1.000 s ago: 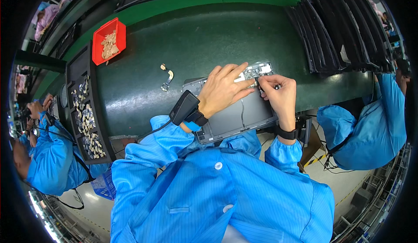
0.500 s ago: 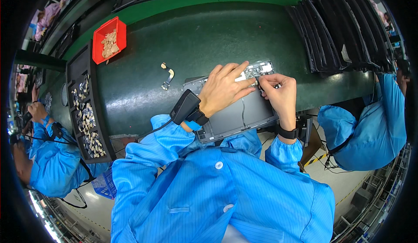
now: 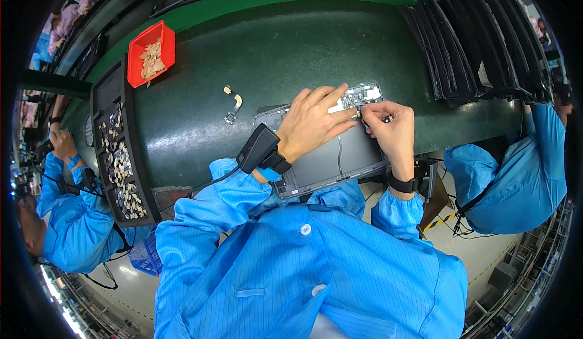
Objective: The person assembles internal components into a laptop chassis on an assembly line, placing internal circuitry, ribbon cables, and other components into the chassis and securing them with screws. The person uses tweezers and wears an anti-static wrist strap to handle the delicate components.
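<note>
An opened, flat tablet-like device (image 3: 310, 169) lies tilted at the near edge of the green bench, its circuit board (image 3: 368, 94) exposed along the far side. My left hand (image 3: 313, 120) rests over the device with fingers stretched out, the fingertips by the board. At the board's right part, my right hand (image 3: 392, 129) is closed in a pinch; whatever sits between thumb and forefinger is too small and covered to make out. A thin dark cable (image 3: 340, 155) runs down the device's grey inside. Left of the device lies a loose flex cable (image 3: 237, 103) with gold-coloured ends.
A red bin (image 3: 169, 40) of small tan pieces stands at the left, beside a black compartment tray (image 3: 137, 172) of small parts. Black trays (image 3: 473, 41) are stacked at the far right. Co-workers in blue sit on both sides; a blue basket (image 3: 143, 255) is below left.
My hands and the device stay almost in place. At the left, the co-worker's hands and arms have shifted slightly.
</note>
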`<state>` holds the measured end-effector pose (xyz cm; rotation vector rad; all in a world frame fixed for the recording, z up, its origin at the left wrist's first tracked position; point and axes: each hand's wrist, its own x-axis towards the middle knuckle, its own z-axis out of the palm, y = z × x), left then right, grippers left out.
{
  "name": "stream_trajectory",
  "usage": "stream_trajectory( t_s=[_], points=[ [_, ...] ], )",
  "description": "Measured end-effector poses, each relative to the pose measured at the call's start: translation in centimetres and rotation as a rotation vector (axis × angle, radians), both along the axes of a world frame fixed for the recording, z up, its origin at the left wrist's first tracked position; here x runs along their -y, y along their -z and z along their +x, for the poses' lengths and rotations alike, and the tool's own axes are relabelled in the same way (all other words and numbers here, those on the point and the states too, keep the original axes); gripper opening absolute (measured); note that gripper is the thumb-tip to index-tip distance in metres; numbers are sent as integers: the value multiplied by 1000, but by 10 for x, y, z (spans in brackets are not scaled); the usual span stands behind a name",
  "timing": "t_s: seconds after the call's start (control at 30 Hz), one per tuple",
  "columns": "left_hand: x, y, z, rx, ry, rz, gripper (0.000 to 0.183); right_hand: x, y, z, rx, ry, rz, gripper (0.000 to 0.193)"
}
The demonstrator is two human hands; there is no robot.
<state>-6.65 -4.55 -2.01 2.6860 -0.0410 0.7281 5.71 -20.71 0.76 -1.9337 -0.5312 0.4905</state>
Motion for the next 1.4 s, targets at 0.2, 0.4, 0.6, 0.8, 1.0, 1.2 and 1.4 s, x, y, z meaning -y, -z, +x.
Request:
stream_trajectory(
  t_s=[0.2, 0.4, 0.6, 0.8, 1.0, 1.2, 1.4],
  points=[
    [1, -5, 0, -3, 0, 2, 28, 0, -1, 0, 35, -7, -15, 17],
    [0, -2, 1, 13, 1, 6, 28, 0, -3, 3, 14, -53, -4, 17],
    [0, -5, 1, -2, 12, 1, 28, 0, -3, 4, -20, -56, -20, 16],
    [-1, -5, 2, -26, 11, 0, 29, 0, -1, 5, -19, -56, -14, 16],
    [-1, -8, 4, -35, 13, 53, 29, 0, -6, 6, -54, -71, -21, 20],
    [0, -17, 4, -179, 34, -2, 28, 21, -15, 16, -226, 24, 67, 25],
    [20, -26, 16, 20, 116, -57, 27, 32, -1, 18, -197, -53, 149, 20]
  ],
)
